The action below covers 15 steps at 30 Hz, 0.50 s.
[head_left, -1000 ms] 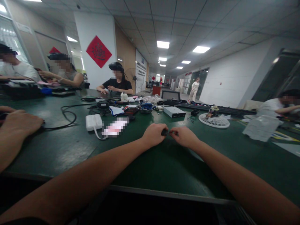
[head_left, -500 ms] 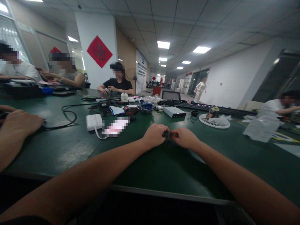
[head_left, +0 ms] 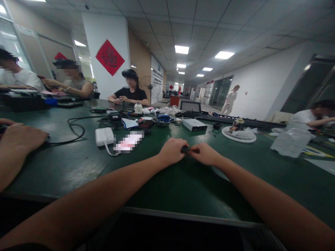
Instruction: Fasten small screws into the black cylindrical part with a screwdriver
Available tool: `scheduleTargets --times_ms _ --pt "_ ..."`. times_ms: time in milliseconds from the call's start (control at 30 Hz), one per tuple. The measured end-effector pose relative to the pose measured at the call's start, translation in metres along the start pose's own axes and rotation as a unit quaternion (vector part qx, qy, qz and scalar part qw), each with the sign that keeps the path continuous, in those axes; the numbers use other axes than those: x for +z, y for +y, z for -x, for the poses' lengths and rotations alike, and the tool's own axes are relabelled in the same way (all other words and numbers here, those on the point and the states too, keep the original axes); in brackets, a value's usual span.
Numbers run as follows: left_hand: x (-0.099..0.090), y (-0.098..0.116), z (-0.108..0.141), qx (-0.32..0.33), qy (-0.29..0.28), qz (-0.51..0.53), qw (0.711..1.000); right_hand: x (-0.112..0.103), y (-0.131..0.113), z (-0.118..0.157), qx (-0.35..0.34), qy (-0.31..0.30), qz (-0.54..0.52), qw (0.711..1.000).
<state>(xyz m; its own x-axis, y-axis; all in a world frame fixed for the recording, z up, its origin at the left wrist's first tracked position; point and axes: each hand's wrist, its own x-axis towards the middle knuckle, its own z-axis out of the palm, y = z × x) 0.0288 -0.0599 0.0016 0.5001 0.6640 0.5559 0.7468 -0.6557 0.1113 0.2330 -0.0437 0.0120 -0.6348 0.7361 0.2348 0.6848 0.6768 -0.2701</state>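
A small black object (head_left: 184,150), possibly a plug or connector, sits between my two hands above the green workbench (head_left: 183,184). My left hand (head_left: 172,151) is closed on its left end. My right hand (head_left: 205,154) pinches its right end with the fingertips. Its exact shape is mostly hidden by my fingers. Both forearms rest along the bench near its front edge.
A co-worker's hand (head_left: 22,137) lies at the left on a black cable (head_left: 75,131). A white power adapter (head_left: 104,136), a silver box (head_left: 194,124), a metal bowl (head_left: 161,121) and a round white fan guard (head_left: 238,134) stand on the bench ahead.
My hands stay together on the black object with little movement. A person in the far corridor has walked to the right.
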Motion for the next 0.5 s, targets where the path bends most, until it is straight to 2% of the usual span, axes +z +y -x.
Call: scheduleTargets --times_ms 133,300,400,500 --pt "-0.0006 0.0015 -0.0005 0.001 0.001 0.000 1.000 -0.0004 0.0003 -0.0015 0.028 0.029 0.022 0.999" --pt "-0.0007 0.0027 -0.0012 0.007 -0.012 -0.007 1.000 -0.0007 -0.0011 -0.0014 0.056 -0.006 0.106 0.993" --pt "-0.0012 0.0024 -0.0006 0.004 -0.014 -0.012 1.000 -0.0007 -0.0022 -0.0001 0.035 -0.019 0.074 0.996" --pt "-0.0008 0.0017 -0.0003 0.006 -0.016 -0.006 1.000 -0.0007 -0.0001 -0.0004 0.018 -0.027 -0.007 0.999"
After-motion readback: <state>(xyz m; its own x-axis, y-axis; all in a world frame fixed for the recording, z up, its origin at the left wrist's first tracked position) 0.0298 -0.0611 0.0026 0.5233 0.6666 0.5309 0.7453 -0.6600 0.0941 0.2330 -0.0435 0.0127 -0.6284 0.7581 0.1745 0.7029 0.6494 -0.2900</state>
